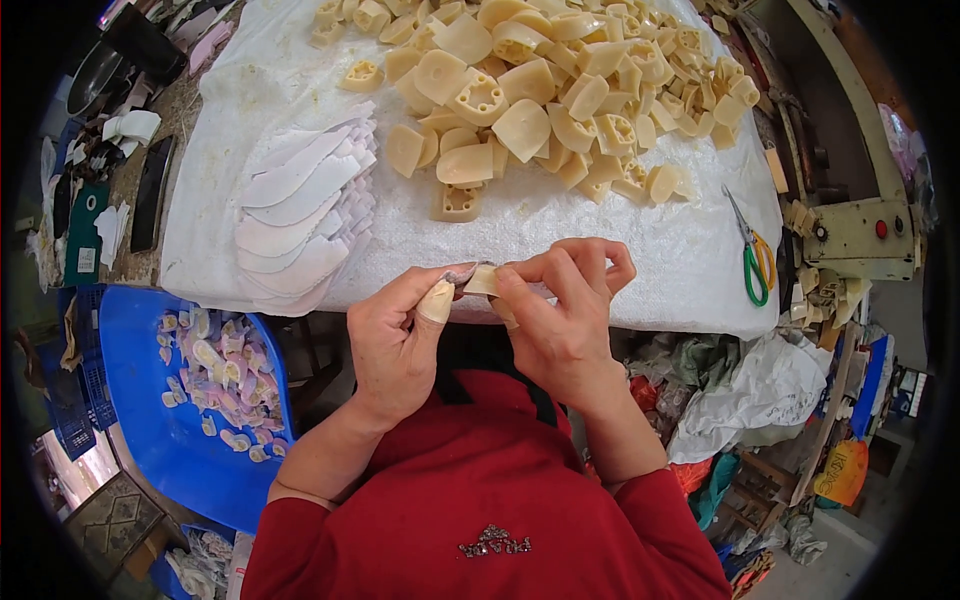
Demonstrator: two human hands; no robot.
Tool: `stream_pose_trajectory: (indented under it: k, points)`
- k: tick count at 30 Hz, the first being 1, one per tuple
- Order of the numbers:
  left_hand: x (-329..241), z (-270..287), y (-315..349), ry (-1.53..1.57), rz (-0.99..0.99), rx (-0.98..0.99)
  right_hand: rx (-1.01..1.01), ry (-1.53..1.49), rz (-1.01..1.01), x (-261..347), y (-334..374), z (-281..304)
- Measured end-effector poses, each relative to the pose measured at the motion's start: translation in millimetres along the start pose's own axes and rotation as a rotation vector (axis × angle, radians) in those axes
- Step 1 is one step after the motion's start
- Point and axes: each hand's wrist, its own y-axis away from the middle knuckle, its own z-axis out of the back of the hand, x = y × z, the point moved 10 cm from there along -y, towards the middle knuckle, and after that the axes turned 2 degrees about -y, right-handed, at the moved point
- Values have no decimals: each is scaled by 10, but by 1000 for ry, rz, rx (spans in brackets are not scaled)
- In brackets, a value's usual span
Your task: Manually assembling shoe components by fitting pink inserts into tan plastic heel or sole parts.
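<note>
Both my hands meet at the table's near edge, around a small cream piece (pixel 481 280) partly hidden by the fingers. My left hand (pixel 388 345) pinches its left side; a cream cover wraps the thumb. From the other side, my right hand (pixel 568 325) grips the piece between thumb and fingers, its outer fingers raised. Its exact kind is hard to make out. Beyond the hands lies a big heap of beige plastic shoe-heel blocks (pixel 525 125), some showing hollow ribbed undersides. Left of it, thin white tongue-shaped pieces (pixel 300 225) overlap in a fanned stack.
White woven sheeting (pixel 420 265) covers the table. Scissors (pixel 752 250) with green and yellow handles lie at the right edge. Below left, a blue basin (pixel 180 460) holds several pale wrapped pieces. A phone (pixel 151 195) rests at left; a control box (pixel 862 235) stands at right.
</note>
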Motion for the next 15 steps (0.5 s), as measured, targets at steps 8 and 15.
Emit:
stream_pose_trajectory:
  k: [8, 15]
  points:
    - [-129, -109, 66, -357, -216, -26, 74, -21, -82, -74, 43, -166]
    - [117, -76, 59, 52, -136, 50, -12, -388, -150, -198, 141, -155]
